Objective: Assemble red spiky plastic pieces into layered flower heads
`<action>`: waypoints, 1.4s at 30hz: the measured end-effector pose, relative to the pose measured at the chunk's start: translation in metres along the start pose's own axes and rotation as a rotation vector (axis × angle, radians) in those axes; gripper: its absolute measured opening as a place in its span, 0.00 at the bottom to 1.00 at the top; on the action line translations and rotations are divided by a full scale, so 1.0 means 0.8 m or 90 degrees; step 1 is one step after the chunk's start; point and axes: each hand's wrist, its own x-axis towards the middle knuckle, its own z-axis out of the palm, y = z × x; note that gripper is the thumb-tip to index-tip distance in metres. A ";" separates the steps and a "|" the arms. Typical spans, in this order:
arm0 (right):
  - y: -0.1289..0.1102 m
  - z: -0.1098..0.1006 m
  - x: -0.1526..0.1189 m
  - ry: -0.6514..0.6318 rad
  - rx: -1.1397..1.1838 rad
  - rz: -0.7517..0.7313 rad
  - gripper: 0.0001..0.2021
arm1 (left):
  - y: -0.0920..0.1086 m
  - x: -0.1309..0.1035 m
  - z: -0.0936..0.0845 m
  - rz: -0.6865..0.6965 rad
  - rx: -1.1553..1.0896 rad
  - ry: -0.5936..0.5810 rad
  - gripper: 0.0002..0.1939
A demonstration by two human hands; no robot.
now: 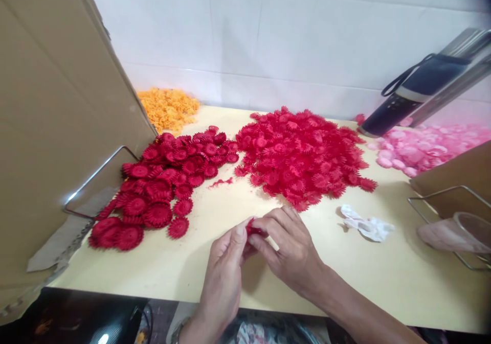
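My left hand [226, 265] and my right hand [287, 244] meet over the front of the table. Between their fingertips is a small red petal piece [251, 227], mostly hidden by the fingers; both hands pinch it. To the left lies a pile of dark red, fringed round flowers [157, 190]. Behind my hands spreads a large heap of brighter red fringed pieces [303, 155]. A few red scraps [221, 182] lie between the two piles.
Orange pieces [169, 108] sit at the back left beside a cardboard panel [57, 104]. At right are a dark blue bottle [414, 96], pink pieces [429, 147], crumpled white tissue [366, 224] and a plastic cup [456, 234] near a wire stand. A tiled wall [245, 37] stands behind.
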 end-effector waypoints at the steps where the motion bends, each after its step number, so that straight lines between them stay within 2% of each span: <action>1: 0.000 0.002 0.000 0.001 -0.005 0.005 0.03 | -0.001 0.000 -0.001 0.003 0.005 -0.005 0.14; 11: -0.006 0.004 0.003 0.012 0.050 0.001 0.07 | -0.004 -0.003 -0.007 0.006 -0.019 -0.054 0.12; 14: -0.007 0.003 0.005 0.007 0.080 0.007 0.07 | -0.001 -0.001 -0.009 -0.021 -0.052 -0.024 0.12; 17: -0.005 0.004 0.004 0.018 0.065 -0.024 0.07 | 0.002 0.000 -0.012 -0.022 -0.062 -0.009 0.12; 23: 0.001 0.004 0.001 0.010 -0.008 -0.092 0.06 | 0.002 0.001 -0.014 0.001 0.019 -0.031 0.08; 25: 0.000 0.003 0.000 0.022 0.008 -0.067 0.06 | 0.002 0.002 -0.013 0.019 0.013 -0.005 0.08; 28: -0.003 0.001 0.002 0.044 0.077 0.058 0.09 | 0.000 0.002 -0.013 0.035 0.014 0.019 0.07; 31: -0.003 -0.003 0.004 -0.003 0.161 0.131 0.02 | -0.005 0.000 -0.014 0.031 0.041 -0.011 0.08; 33: -0.002 -0.006 0.006 -0.026 0.180 0.140 0.03 | -0.006 -0.001 -0.015 0.038 0.083 -0.021 0.09; 38: 0.002 -0.013 0.010 -0.062 0.195 0.103 0.04 | 0.007 -0.002 -0.015 0.121 0.222 -0.002 0.07; 42: 0.002 -0.016 0.009 -0.111 0.268 0.134 0.05 | 0.014 0.001 -0.014 0.110 0.213 -0.045 0.03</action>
